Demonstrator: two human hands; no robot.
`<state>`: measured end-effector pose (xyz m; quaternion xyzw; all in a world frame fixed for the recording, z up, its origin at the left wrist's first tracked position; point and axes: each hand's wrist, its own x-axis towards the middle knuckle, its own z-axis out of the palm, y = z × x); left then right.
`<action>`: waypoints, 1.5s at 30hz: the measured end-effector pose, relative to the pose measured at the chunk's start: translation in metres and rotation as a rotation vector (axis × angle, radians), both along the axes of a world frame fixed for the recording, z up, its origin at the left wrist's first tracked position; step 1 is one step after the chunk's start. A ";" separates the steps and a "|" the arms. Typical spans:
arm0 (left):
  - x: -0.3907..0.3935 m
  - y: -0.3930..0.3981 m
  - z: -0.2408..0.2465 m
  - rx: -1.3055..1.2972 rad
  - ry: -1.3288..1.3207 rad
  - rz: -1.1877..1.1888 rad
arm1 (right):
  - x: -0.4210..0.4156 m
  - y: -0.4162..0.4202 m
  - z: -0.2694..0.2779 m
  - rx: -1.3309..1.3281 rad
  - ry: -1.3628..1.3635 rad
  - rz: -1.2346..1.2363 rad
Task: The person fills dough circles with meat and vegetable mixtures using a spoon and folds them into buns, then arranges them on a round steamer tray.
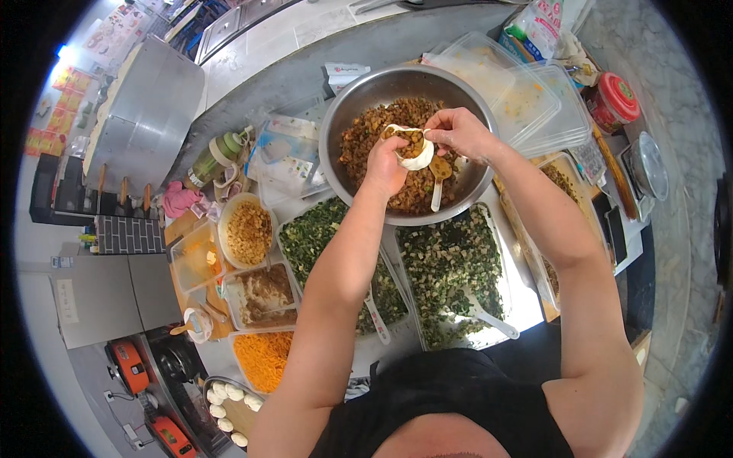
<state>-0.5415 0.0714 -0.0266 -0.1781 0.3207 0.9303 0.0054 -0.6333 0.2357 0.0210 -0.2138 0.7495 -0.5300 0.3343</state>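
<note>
A large steel bowl (338, 172) holds brown chopped filling (366, 123). Above it, my left hand (387, 163) cups a round white dough wrapper (422, 162) with filling inside, the thumb lying on the filling. My right hand (461, 134) pinches the wrapper's right edge between thumb and fingers. Just to the right of the wrapper, a white-handled spoon (437, 192) with filling in its scoop rests in the bowl.
Trays of chopped greens (458, 257) with spoons, a tub of orange shreds (260, 358) and a bowl of crumbly filling (249, 229) surround the steel bowl. Dough buns (217, 411) lie on a round tray at lower left. Empty plastic containers (550, 109) are stacked at upper right.
</note>
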 end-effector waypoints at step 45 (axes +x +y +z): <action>0.001 0.010 0.005 -0.250 0.030 -0.118 | -0.001 0.003 0.004 -0.016 0.059 0.019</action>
